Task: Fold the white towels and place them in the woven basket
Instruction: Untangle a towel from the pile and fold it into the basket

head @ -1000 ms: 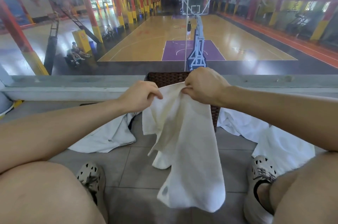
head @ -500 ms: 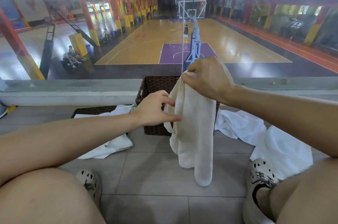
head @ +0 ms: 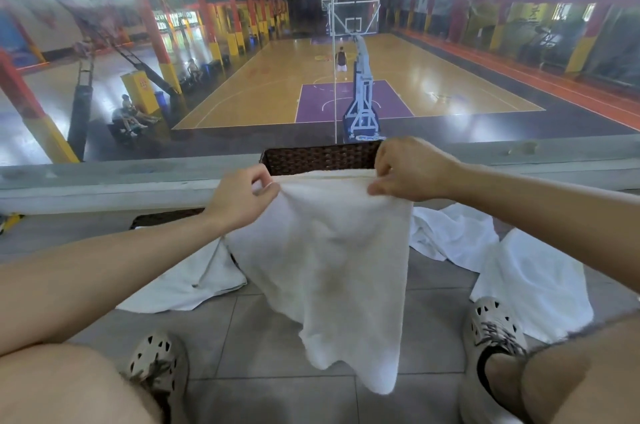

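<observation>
A white towel [head: 332, 260] hangs spread out in front of me, held by its top edge. My left hand [head: 242, 198] pinches the top left corner and my right hand [head: 408, 170] pinches the top right corner. Directly behind the towel stands the dark woven basket [head: 318, 157], only its upper rim showing. More white towels lie crumpled on the tiled floor, one at the left [head: 187, 278] and others at the right [head: 457, 236] [head: 533, 285].
A concrete ledge [head: 104, 184] and a glass pane run just behind the basket, with a basketball court below. My knees and both shoes [head: 156, 364] [head: 491, 330] frame the grey floor tiles under the towel. A dark flat woven piece [head: 162, 217] lies left of the basket.
My hands have moved apart, stretching the bunched hanging towel out flat by its top edge. My left hand has shifted from the towel's middle to its left corner.
</observation>
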The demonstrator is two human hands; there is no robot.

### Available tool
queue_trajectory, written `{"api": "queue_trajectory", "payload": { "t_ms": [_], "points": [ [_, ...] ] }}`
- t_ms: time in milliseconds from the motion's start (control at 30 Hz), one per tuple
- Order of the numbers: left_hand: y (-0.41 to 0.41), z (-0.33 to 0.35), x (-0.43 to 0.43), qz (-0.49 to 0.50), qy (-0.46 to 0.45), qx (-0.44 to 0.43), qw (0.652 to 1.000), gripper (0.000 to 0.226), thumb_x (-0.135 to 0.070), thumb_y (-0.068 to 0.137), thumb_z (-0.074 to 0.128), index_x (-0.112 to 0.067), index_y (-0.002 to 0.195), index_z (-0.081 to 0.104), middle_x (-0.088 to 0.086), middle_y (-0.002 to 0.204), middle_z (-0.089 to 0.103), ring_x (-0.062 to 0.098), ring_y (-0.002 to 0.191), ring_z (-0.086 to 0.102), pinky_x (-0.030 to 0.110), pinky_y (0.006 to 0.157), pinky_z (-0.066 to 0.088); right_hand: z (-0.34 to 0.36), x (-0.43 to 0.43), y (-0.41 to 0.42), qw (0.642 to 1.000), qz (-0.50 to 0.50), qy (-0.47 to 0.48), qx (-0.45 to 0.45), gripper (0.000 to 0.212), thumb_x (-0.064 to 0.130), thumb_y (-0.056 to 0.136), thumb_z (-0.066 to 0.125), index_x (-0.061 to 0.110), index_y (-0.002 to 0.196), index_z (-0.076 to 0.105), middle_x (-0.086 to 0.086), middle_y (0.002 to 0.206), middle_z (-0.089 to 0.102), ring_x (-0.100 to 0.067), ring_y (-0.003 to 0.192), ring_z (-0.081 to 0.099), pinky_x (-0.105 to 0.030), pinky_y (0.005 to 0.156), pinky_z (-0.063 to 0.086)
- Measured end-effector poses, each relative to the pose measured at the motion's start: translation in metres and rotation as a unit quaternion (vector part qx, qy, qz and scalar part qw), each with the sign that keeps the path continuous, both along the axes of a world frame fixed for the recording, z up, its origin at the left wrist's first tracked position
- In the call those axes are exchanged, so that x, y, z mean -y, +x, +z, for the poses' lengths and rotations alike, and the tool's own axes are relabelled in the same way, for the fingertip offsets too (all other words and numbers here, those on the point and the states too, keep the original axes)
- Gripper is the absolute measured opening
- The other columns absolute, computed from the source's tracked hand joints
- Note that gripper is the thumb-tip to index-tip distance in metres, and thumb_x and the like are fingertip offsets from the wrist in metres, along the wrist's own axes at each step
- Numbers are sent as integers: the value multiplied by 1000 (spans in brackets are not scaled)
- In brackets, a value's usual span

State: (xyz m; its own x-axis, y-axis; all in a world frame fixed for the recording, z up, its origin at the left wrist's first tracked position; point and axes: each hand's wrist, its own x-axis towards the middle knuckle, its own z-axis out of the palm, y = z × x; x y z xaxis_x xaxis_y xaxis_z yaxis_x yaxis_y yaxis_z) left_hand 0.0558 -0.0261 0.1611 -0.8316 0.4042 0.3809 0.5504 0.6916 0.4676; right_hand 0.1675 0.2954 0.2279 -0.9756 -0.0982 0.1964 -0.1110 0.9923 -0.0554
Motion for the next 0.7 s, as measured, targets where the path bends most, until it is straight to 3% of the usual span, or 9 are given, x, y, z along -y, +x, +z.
{"api": "queue_trajectory", "payload": {
  "t_ms": [67,133,233,333,433,533,633,700],
  "points": [
    [2,6,6,-30,-34,-21,999,25,-45,101,71,-29,84,62,-17,84,67,3,79,60,20,67,39,-15,-14,-3,998,19,28,54,63,66,81,61,10,57,53,-13,70,62,-30,66,61,-44,66,57],
    [3,8,12,-67,-67,-44,995,26,-50,99,71,-32,84,61,-18,85,67,2,80,61,23,69,41,-21,-21,-2,993,41,36,108,64,58,93,65,10,56,45,-12,65,48,-28,60,47,-43,63,47],
    [4,13,20,-97,-80,-69,990,28,-55,94,74,-30,84,65,-15,82,68,4,80,62,27,72,47,-24,-25,-7,987,46,49,145,60,55,98,66,13,58,50,-8,68,46,-23,64,45,-45,68,50],
    [5,26,22,-104,-91,-61,989,22,-46,88,84,-28,83,72,-17,81,70,1,79,63,21,72,46,-26,-24,-10,995,14,50,83,59,56,96,66,14,57,55,-12,71,60,-22,65,52,-46,79,54],
    [1,30,28,-108,-137,-18,985,11,-29,92,85,-31,89,75,-16,88,73,1,81,63,30,75,46,-20,-29,-9,995,-15,95,-14,57,59,96,65,17,58,66,4,68,67,-18,83,55,-39,90,41],
    [-1,25,35,-88,-154,-14,984,14,-20,100,76,-33,97,73,-13,97,73,6,87,63,33,84,47,-20,-40,-9,994,-17,108,-14,49,57,97,66,21,64,71,5,76,70,-17,88,59,-41,97,44],
    [1,27,31,-69,-113,-22,991,13,-18,106,66,-30,102,70,-8,103,73,9,88,63,29,80,47,-33,-41,-6,990,38,124,49,45,60,93,64,23,66,69,8,81,71,-15,84,62,-41,87,52],
    [5,31,23,-67,-96,-42,992,12,-19,110,59,-29,104,63,-8,103,69,9,86,60,28,76,43,-43,-36,0,991,46,71,107,38,55,93,70,23,72,73,6,82,73,-17,79,64,-38,77,54]
  ]
}}
